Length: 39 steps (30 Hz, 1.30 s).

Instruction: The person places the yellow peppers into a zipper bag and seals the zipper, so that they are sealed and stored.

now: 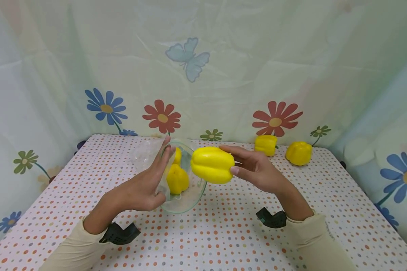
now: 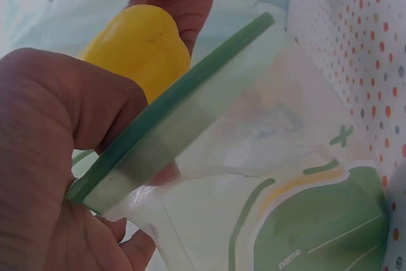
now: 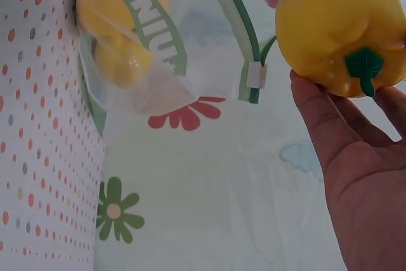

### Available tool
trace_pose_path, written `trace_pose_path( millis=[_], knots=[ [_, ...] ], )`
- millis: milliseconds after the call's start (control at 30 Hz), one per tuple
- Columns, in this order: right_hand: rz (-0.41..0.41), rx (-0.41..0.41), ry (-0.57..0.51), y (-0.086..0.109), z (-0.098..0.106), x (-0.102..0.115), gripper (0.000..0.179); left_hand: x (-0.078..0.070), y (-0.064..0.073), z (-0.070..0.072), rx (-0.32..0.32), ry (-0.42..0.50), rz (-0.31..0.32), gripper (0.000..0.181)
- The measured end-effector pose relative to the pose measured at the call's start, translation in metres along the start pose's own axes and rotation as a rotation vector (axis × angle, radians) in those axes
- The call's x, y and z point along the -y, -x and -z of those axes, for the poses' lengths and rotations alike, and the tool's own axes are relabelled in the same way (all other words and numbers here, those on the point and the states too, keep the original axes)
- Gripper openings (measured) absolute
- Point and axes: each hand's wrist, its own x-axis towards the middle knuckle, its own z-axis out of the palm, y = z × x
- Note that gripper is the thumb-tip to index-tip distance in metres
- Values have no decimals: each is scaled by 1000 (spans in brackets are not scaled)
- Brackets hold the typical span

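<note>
My left hand (image 1: 140,190) grips the mouth of a clear zip bag (image 2: 209,220) by its green zip strip, with part of the hand inside the opening. Two yellow bell peppers (image 1: 177,180) lie in the bag, and they show through its printed side in the right wrist view. Between thumb and fingers, my right hand (image 1: 262,171) holds another yellow bell pepper (image 1: 212,165) on its side, just right of the bag's mouth. That pepper's green stem (image 3: 365,66) faces back towards the right palm.
Two more yellow bell peppers stand at the back right, one pepper (image 1: 265,145) close to the curtain and the other pepper (image 1: 299,153) to its right. A dotted cloth covers the table (image 1: 230,233). A flowered curtain (image 1: 230,94) hangs behind and at both sides.
</note>
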Motion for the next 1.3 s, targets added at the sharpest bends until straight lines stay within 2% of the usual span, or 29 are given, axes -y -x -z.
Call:
trace_pose_path(
  millis=[167, 400, 567, 900, 1033, 1300],
  knots=[
    [-8, 45, -32, -1, -7, 5, 52, -2, 0, 1, 10, 7, 7, 119],
    [-79, 72, -71, -7, -19, 9, 54, -4, 1, 2, 31, 13, 3, 118],
    [-87, 91, -65, -10, -26, 4, 54, -3, 1, 2, 29, 13, 1, 118],
    [-76, 185, -72, -12, -31, 3, 53, -4, 1, 2, 9, 10, 2, 122],
    [-83, 184, -54, -13, -33, 2, 53, -5, 0, 2, 9, 13, 2, 122],
    [-90, 129, 57, -18, -41, -2, 54, -6, 1, 2, 14, 22, 12, 122]
  ],
)
